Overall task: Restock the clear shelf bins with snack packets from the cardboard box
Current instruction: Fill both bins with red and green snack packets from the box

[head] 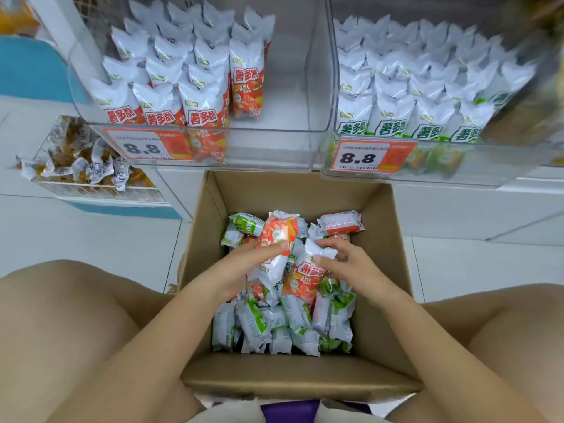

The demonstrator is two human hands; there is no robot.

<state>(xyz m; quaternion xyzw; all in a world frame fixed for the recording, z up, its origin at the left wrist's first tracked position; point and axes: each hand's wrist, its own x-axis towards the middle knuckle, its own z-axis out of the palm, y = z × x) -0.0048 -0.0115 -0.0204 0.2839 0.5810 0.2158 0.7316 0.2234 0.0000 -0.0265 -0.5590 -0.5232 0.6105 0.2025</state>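
From the head camera, an open cardboard box (300,190) stood on the white floor (91,236) between the person's bare knees, pushed up against the shelf front. Its bottom was heaped with loose snack packets (274,325), green-and-white ones mostly nearer the person, orange-and-white ones toward the middle and far side.

Above the box hung two clear shelf bins. The left bin (274,138) held upright orange packets (161,87) packed into its left part, while its right part stood bare; an 8.8 price tag (146,146) was stuck on its front. The right bin (457,166) was packed with upright green packets (412,87) and carried its own 8.8 price tag (370,156). Lower left, a small wire basket (100,190) held twisted-wrapper sweets (91,160).

The left hand (244,264) was inside the box, its grip clamped on an orange packet (276,245), thumb across the front, lifting it tilted above the heap. The right hand (345,261) reached in beside it, fingers curled round the white crimped end of a second orange packet (306,277) that lay on the heap.
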